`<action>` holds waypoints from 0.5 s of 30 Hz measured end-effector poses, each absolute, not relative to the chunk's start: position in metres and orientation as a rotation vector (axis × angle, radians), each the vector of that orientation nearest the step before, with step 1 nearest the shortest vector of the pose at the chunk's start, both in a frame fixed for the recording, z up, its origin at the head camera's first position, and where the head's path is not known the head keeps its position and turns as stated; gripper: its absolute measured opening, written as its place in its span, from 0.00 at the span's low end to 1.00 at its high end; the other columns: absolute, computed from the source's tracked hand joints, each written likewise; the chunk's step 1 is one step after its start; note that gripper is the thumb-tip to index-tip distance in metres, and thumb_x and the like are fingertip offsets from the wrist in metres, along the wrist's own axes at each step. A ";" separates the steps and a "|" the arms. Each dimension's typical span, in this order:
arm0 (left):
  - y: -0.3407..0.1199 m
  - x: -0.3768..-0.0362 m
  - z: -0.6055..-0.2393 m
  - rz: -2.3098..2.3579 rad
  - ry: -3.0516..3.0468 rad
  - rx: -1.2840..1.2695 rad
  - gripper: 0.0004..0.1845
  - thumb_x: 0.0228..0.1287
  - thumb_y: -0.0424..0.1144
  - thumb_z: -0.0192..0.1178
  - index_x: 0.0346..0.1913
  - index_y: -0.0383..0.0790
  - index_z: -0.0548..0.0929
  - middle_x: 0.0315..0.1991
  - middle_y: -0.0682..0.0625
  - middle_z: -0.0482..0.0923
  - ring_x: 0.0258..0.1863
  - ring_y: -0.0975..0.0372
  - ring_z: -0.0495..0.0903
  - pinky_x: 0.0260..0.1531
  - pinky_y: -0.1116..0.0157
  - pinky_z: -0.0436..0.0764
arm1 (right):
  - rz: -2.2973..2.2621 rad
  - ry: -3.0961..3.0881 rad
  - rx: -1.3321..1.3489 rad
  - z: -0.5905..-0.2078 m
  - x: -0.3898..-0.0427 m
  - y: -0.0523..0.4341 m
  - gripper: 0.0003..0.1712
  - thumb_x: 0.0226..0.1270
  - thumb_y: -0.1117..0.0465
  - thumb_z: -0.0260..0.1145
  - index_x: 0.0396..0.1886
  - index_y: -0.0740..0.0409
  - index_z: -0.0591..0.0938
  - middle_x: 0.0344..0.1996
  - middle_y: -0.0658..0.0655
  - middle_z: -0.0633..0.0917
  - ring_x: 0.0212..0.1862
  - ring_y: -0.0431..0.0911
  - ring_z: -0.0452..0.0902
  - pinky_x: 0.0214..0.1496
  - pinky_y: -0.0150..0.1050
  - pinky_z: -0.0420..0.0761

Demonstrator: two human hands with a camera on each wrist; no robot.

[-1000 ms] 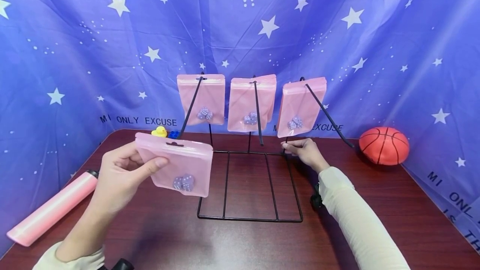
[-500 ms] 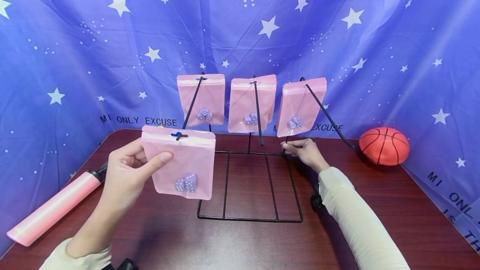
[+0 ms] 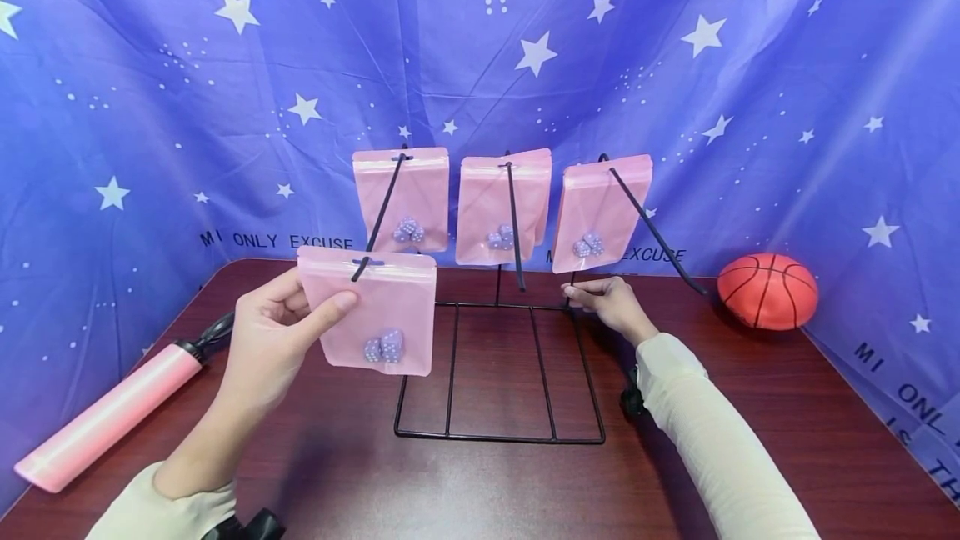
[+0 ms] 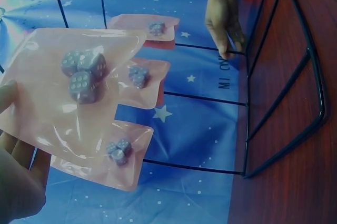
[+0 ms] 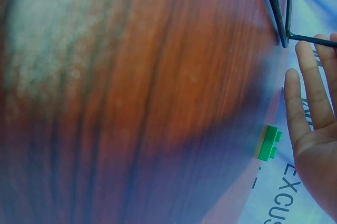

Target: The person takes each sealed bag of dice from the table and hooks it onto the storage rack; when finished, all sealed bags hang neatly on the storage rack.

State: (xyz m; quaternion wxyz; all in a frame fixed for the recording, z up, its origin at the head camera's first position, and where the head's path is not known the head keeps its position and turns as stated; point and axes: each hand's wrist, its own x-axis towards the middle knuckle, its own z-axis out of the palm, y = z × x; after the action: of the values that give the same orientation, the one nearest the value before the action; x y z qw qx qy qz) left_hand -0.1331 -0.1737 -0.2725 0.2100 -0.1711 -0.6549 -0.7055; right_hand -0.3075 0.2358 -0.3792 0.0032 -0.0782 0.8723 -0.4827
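Note:
My left hand pinches a pink zip bag by its left side, thumb in front. Purple dice sit low inside it. At the bag's hang hole, the tip of the rack's left hook shows in front of the film and appears to pass through. My right hand holds the black wire rack at the foot of its right upright. Similar bags hang on the left hook, the middle hook and the right hook.
A red toy basketball lies at the right rear of the table. On the left lies a pink hand pump with a black end. The right wrist view shows a green toy brick. A blue starry curtain surrounds the table.
My left hand has moved right and slightly up with its bag, bringing the hang hole onto the left hook's tip. The duck and blue brick are now hidden. My right hand has stayed put.

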 end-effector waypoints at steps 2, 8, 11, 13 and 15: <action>-0.173 -0.136 -0.273 -1.952 -1.821 -0.471 0.13 0.62 0.19 0.65 0.46 0.35 0.88 0.35 0.46 0.90 0.35 0.63 0.89 0.33 0.67 0.86 | -1.516 2.732 -0.247 -0.379 -0.308 0.236 0.23 0.73 0.53 0.68 0.56 0.67 0.85 0.43 0.65 0.89 0.48 0.57 0.87 0.54 0.50 0.83; -0.171 -0.143 -0.273 -1.943 -1.810 -0.429 0.11 0.63 0.21 0.66 0.45 0.35 0.88 0.35 0.47 0.90 0.35 0.63 0.89 0.34 0.66 0.86 | -1.517 2.734 -0.254 -0.380 -0.309 0.236 0.22 0.73 0.54 0.68 0.57 0.67 0.85 0.44 0.65 0.89 0.48 0.57 0.87 0.52 0.49 0.84; -0.169 -0.148 -0.273 -1.943 -1.799 -0.401 0.12 0.62 0.20 0.66 0.44 0.37 0.88 0.34 0.49 0.90 0.34 0.63 0.89 0.33 0.66 0.86 | -1.515 2.734 -0.253 -0.380 -0.309 0.236 0.23 0.73 0.54 0.68 0.57 0.67 0.85 0.44 0.65 0.89 0.48 0.56 0.87 0.52 0.48 0.84; -0.168 -0.151 -0.272 -1.944 -1.787 -0.393 0.12 0.62 0.20 0.66 0.44 0.37 0.88 0.34 0.49 0.90 0.33 0.63 0.89 0.32 0.66 0.86 | -1.520 2.732 -0.254 -0.380 -0.309 0.236 0.23 0.73 0.53 0.69 0.57 0.67 0.85 0.44 0.65 0.89 0.48 0.56 0.87 0.52 0.48 0.84; -0.167 -0.154 -0.271 -1.948 -1.766 -0.392 0.12 0.62 0.20 0.66 0.44 0.37 0.88 0.34 0.49 0.90 0.33 0.63 0.89 0.32 0.66 0.86 | -1.529 2.729 -0.256 -0.380 -0.309 0.236 0.23 0.73 0.54 0.69 0.56 0.67 0.85 0.44 0.65 0.89 0.48 0.56 0.87 0.52 0.48 0.84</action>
State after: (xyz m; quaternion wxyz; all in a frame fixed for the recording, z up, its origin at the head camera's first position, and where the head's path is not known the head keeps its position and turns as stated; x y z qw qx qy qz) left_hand -0.1543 -0.1667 -0.2714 0.2394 -0.1433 -0.6449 -0.7115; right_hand -0.3088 0.2361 -0.3802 0.0014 -0.0815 0.8695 -0.4871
